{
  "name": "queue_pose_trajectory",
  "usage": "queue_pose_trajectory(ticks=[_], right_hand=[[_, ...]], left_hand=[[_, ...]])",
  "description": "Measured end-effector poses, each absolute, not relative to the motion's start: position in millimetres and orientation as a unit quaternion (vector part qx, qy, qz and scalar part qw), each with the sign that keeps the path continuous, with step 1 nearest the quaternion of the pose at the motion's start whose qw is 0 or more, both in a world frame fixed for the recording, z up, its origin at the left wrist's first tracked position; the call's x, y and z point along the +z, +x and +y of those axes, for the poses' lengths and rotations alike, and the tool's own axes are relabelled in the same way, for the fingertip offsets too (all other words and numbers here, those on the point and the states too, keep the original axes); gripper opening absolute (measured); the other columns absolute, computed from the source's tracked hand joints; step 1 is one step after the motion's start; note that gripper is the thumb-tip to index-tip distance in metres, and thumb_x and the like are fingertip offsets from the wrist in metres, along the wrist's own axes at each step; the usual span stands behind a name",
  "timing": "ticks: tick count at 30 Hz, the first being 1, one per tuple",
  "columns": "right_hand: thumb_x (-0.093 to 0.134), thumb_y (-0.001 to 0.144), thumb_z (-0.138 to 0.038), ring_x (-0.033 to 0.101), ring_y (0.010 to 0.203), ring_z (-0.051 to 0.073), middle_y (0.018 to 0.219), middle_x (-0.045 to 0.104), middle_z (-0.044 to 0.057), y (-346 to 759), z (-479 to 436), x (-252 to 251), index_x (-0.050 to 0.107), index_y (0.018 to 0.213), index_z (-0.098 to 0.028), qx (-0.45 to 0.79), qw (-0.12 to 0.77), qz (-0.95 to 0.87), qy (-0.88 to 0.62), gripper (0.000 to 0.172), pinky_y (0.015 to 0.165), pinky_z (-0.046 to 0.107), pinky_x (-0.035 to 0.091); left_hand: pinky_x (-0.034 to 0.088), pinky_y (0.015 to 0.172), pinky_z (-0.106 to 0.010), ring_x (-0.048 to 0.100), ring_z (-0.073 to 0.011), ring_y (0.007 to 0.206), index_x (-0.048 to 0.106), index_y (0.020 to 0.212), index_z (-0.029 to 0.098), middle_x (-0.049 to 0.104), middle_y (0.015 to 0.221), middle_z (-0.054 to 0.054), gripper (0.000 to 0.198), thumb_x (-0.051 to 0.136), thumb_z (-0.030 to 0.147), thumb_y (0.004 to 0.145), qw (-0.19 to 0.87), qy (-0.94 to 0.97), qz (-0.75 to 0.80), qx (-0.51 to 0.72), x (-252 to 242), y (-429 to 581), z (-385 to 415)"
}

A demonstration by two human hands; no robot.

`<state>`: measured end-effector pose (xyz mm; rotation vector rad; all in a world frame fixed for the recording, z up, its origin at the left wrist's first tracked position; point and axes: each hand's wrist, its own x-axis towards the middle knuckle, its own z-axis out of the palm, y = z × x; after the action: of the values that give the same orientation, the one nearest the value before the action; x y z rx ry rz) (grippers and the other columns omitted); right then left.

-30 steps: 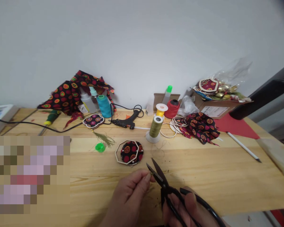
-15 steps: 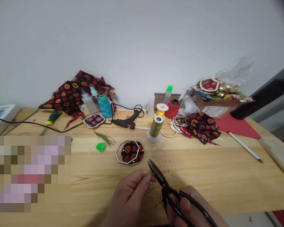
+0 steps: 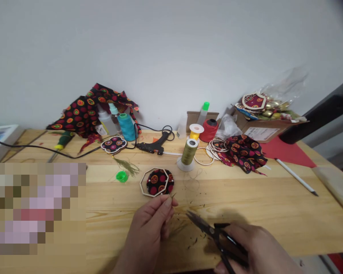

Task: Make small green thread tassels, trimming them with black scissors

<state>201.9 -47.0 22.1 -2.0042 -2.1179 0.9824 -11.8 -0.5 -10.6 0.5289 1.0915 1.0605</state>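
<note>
My left hand (image 3: 151, 224) is closed in a pinch, and a short end of olive thread (image 3: 173, 196) pokes out above the fingertips. Fine strands show faintly below those fingers. In my right hand (image 3: 254, 243) are black-handled scissors (image 3: 210, 229), their blades pointing up and left, apart from the thread. Just beyond my left hand lie a pale octagonal wooden frame (image 3: 141, 183) and a round patterned fabric piece (image 3: 169, 183), overlapping each other. An olive thread spool (image 3: 189, 153) stands farther back. Small dark scraps (image 3: 193, 242) are scattered near the scissors.
A black glue gun (image 3: 153, 147), teal thread cone (image 3: 127, 127), red thread cone (image 3: 209, 131) and patterned cloth (image 3: 82, 112) line the wall side. At the left are a green cap (image 3: 122, 176) and a flower-shaped tassel ornament (image 3: 113, 145). A white pencil (image 3: 295, 176) lies right.
The scissors have moved down and right, away from my left hand, with their blades now closer together. My left hand has shifted slightly up and left, still pinching the thread.
</note>
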Motion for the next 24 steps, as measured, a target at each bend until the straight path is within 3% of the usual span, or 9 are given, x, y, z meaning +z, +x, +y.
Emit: queue_pose_trajectory(ticks=[11,17,20,22,24], right_hand=[[0.066,0.073,-0.037,0.064,0.065,0.022,0.076,0.069,0.004,246.5,-49.9,19.0,0.064,0.077,-0.024,0.244,0.032,-0.719,-0.650,0.014,0.055,0.028,0.048],[0.077,0.064,-0.039,0.065,0.085,0.030,0.100,0.070,0.007,239.7,-58.8,23.1,0.067,0.097,-0.030,0.307,0.119,-0.720,-0.611,0.036,0.070,0.036,0.052],[0.073,0.067,-0.037,0.066,0.083,0.029,0.097,0.071,0.008,241.7,-56.0,23.8,0.068,0.096,-0.029,0.326,0.112,-0.724,-0.597,0.030,0.067,0.034,0.052],[0.062,0.075,-0.039,0.067,0.077,0.028,0.091,0.071,0.009,251.1,-48.7,19.0,0.067,0.091,-0.025,0.267,0.077,-0.699,-0.659,0.022,0.064,0.036,0.052],[0.053,0.079,-0.043,0.067,0.073,0.031,0.089,0.070,0.012,266.3,-39.6,9.9,0.067,0.091,-0.020,0.154,0.040,-0.648,-0.745,0.030,0.064,0.042,0.051]], left_hand=[[0.017,0.040,-0.017,0.027,-0.0038,0.043,0.068,0.076,0.015,0.042,0.051,0.008,0.018,0.071,0.033,0.075,0.706,0.246,0.476,0.463,-9.8,-8.0,-1.0],[0.019,0.041,-0.017,0.028,-0.0042,0.043,0.068,0.077,0.015,0.042,0.051,0.008,0.018,0.067,0.032,0.079,0.706,0.261,0.475,0.456,-9.8,-7.9,-2.8],[0.018,0.041,-0.017,0.028,-0.0041,0.043,0.068,0.079,0.015,0.044,0.051,0.008,0.017,0.068,0.032,0.079,0.704,0.256,0.479,0.457,-9.6,-8.3,-3.6],[0.019,0.041,-0.017,0.029,-0.0042,0.044,0.068,0.079,0.016,0.044,0.052,0.007,0.017,0.067,0.032,0.079,0.702,0.257,0.482,0.457,-9.5,-8.0,-3.9],[0.019,0.041,-0.018,0.029,-0.0042,0.043,0.068,0.078,0.015,0.043,0.051,0.007,0.018,0.067,0.033,0.080,0.701,0.264,0.484,0.453,-9.2,-7.6,-4.1]])
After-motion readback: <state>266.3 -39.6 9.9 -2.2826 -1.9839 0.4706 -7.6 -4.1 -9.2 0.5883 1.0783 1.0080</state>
